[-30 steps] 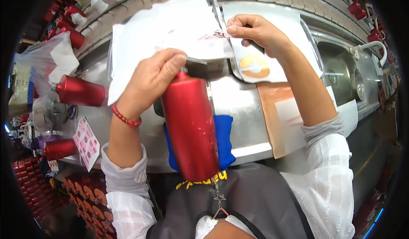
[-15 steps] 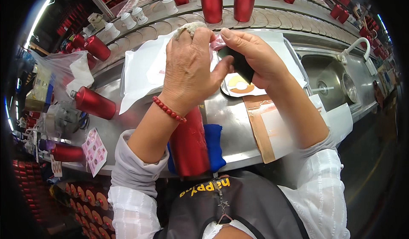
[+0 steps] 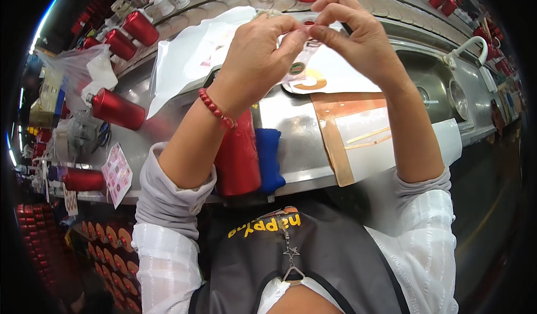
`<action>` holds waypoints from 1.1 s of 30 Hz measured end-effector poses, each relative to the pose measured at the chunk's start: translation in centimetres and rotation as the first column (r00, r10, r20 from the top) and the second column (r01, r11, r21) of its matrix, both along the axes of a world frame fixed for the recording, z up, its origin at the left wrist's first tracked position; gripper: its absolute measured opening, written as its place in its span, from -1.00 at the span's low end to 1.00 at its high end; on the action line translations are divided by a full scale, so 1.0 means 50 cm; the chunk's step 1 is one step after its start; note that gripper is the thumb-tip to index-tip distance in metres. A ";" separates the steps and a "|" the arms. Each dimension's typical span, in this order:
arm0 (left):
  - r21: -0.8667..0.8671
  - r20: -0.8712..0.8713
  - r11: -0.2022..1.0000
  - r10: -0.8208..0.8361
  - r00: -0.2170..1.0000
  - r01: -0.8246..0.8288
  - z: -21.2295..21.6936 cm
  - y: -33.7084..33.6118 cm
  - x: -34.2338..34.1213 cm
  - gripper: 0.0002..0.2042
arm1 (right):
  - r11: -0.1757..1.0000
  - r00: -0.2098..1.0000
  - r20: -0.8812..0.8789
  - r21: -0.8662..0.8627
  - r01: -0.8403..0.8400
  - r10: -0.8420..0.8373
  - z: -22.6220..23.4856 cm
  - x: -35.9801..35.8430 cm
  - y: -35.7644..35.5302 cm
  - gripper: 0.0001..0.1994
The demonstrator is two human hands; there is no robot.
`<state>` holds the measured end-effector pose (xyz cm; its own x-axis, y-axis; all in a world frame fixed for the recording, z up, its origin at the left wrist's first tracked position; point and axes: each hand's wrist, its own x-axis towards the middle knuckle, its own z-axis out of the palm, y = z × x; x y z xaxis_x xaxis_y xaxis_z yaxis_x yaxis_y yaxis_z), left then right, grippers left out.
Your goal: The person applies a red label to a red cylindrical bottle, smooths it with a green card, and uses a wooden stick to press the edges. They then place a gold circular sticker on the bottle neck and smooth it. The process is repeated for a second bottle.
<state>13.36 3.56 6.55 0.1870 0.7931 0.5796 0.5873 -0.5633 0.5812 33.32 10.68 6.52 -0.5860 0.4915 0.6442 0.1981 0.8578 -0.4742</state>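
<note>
My left hand (image 3: 257, 48), with a red bead bracelet on the wrist, is closed in a pinch. Facing it, my right hand (image 3: 361, 43) pinches with thumb and forefinger, its other fingers curled above. Their fingertips almost meet on a thin pinkish see-through film (image 3: 295, 78), which hangs below them and bears a small round print. Much of the film's upper edge is hidden by my fingers. Nearer to me, a glossy red bottle (image 3: 238, 160) lies on its side against a folded blue cloth (image 3: 270, 160), partly behind my left forearm.
White sheets (image 3: 184, 71) lie beyond my left arm. A brown-edged board (image 3: 330, 135) carries white paper under my right forearm. At right is a steel sink (image 3: 419, 79) with a white faucet (image 3: 467, 51). Another red bottle (image 3: 118, 109) lies left; a plate conveyor (image 3: 268, 1) runs behind.
My right hand has turned and risen, its fingers now pinching opposite the left. The film now hangs in sight below the fingertips. The whole view has shifted a little.
</note>
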 end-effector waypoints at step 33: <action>-0.002 -0.170 0.976 0.216 0.961 -0.220 -0.223 -0.380 -0.143 0.10 | 0.992 0.972 0.222 0.086 -0.093 0.072 0.128 -0.056 -0.178 -0.82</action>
<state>6.19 -15.42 -4.58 0.1016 0.8368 0.5380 0.7845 -0.3999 0.4739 30.51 1.80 12.91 -0.7531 0.3786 0.5380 0.2145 0.9144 -0.3432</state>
